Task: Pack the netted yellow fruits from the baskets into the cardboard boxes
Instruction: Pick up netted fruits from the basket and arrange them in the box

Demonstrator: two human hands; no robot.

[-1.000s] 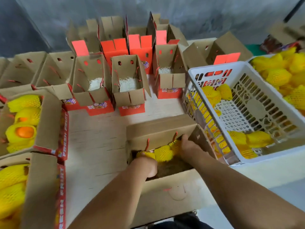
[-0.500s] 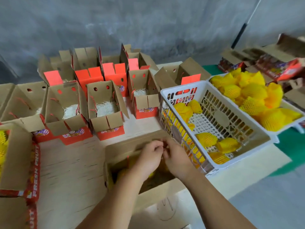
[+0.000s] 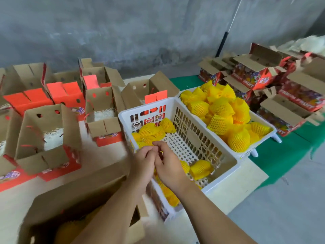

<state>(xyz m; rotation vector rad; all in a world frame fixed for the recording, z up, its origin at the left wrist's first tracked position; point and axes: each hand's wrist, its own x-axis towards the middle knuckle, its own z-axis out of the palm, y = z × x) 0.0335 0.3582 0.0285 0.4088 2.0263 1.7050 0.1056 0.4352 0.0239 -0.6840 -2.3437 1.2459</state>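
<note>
My left hand (image 3: 143, 163) and my right hand (image 3: 168, 166) meet fingertip to fingertip, fingers curled, over the left rim of the near white basket (image 3: 234, 163). A small yellow fleck shows between the fingers; I cannot tell whether either hand holds anything. Several netted yellow fruits (image 3: 149, 130) lie in that basket, some at its far end and some near my wrists. Behind it a second white basket (image 3: 272, 128) is heaped with netted fruits (image 3: 220, 107). The cardboard box (image 3: 79, 188) nearest me stands open at lower left, with blurred yellow inside.
Open cardboard boxes (image 3: 47, 138) with white padding stand in rows across the left of the pale table. Red printed boxes (image 3: 260, 78) are stacked at the back right on a green mat (image 3: 281, 153). Grey floor lies beyond the table's right edge.
Both hands have lifted out of the near box and moved right, over the near basket's rim. My view has swung right, bringing in the heaped basket and the stacked boxes.
</note>
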